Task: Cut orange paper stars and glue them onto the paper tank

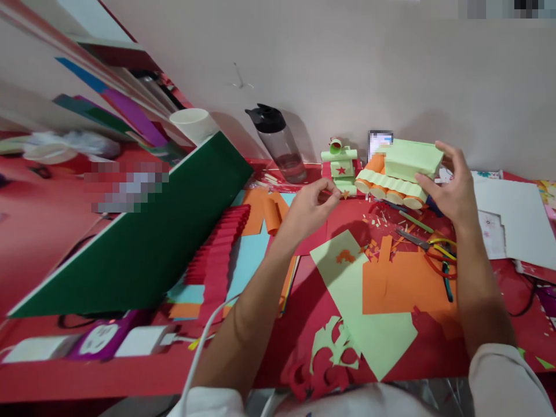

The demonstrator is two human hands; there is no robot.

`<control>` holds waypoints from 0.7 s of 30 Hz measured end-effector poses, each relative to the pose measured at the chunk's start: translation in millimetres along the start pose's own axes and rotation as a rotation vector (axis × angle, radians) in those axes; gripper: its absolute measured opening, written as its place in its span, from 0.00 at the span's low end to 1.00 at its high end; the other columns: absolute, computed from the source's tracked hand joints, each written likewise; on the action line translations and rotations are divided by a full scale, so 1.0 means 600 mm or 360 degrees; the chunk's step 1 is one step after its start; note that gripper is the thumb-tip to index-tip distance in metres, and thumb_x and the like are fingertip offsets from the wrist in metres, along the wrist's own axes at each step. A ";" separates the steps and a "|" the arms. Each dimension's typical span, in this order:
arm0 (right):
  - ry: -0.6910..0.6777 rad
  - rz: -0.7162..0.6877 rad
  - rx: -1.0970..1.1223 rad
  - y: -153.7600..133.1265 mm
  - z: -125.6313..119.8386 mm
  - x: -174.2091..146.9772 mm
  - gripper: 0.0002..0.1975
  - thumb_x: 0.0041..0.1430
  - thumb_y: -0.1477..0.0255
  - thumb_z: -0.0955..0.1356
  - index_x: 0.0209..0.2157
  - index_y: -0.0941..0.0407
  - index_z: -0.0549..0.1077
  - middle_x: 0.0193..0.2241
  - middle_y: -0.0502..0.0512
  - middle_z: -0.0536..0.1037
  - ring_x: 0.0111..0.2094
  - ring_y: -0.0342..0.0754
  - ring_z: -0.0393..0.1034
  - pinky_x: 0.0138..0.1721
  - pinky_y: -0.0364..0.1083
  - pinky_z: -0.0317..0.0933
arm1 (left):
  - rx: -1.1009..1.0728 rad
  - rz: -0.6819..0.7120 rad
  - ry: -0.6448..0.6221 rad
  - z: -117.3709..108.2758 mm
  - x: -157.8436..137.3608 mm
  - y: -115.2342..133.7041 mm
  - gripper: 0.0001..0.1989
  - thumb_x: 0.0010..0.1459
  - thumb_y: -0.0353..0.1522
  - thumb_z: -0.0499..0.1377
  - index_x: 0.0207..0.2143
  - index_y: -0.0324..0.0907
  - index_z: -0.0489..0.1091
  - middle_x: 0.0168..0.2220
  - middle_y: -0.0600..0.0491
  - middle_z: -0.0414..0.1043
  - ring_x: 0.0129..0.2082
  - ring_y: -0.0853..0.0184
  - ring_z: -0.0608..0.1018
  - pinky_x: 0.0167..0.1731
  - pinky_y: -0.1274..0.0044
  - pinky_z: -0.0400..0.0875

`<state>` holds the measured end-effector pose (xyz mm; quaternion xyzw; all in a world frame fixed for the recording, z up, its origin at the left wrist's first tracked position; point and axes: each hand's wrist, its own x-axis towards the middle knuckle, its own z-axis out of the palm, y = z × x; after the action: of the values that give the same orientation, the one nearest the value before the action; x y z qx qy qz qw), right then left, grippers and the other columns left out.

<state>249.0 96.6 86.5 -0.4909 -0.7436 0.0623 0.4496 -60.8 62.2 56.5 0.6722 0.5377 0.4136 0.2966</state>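
My right hand (454,185) grips a paper tank model (410,159) by its pale green box, thumb in front and fingers behind. Below the box, a wavy pale green strip (391,184) runs over orange rolls with pale ends. My left hand (315,205) is closed in a pinch, with a small orange paper star (345,194) at its fingertips. Just beyond stands a second paper model (343,165), pale green and red, with a red star on its front. Orange star-like cutouts (345,256) lie on a pale green sheet (347,278).
Scissors (430,246) and orange sheets (403,284) lie at the right among paper scraps. A dark-lidded bottle (282,145) and a phone (379,142) stand by the wall. A green board (143,249) leans at the left. A white cable (204,336) crosses near my left forearm.
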 end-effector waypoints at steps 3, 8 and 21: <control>-0.0071 0.0123 -0.0026 0.002 -0.019 0.003 0.30 0.61 0.61 0.76 0.63 0.45 0.70 0.58 0.58 0.79 0.56 0.60 0.76 0.59 0.65 0.71 | 0.0190 -0.0057 -0.0084 0.005 0.009 0.018 0.05 0.60 0.35 0.56 0.31 0.44 0.68 0.32 0.53 0.77 0.32 0.65 0.77 0.34 0.74 0.68; -0.0216 0.0210 -0.0088 -0.002 -0.026 0.000 0.28 0.59 0.58 0.77 0.59 0.48 0.74 0.48 0.57 0.83 0.48 0.60 0.79 0.51 0.62 0.75 | 0.0632 -0.0148 -0.0134 0.021 -0.002 0.032 0.05 0.58 0.32 0.58 0.29 0.45 0.68 0.28 0.53 0.75 0.27 0.62 0.73 0.32 0.71 0.64; -0.0457 0.0350 -0.0445 -0.040 -0.006 -0.005 0.22 0.63 0.54 0.75 0.52 0.52 0.76 0.39 0.56 0.80 0.49 0.66 0.78 0.56 0.68 0.69 | 0.1079 -0.0276 -0.0235 0.043 -0.019 0.031 0.09 0.56 0.33 0.62 0.26 0.46 0.64 0.26 0.51 0.72 0.31 0.53 0.77 0.39 0.65 0.68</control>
<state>236.1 80.6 99.6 -0.6127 -0.7433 0.0766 0.2573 -30.0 47.7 57.2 0.7123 0.6765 0.1353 0.1289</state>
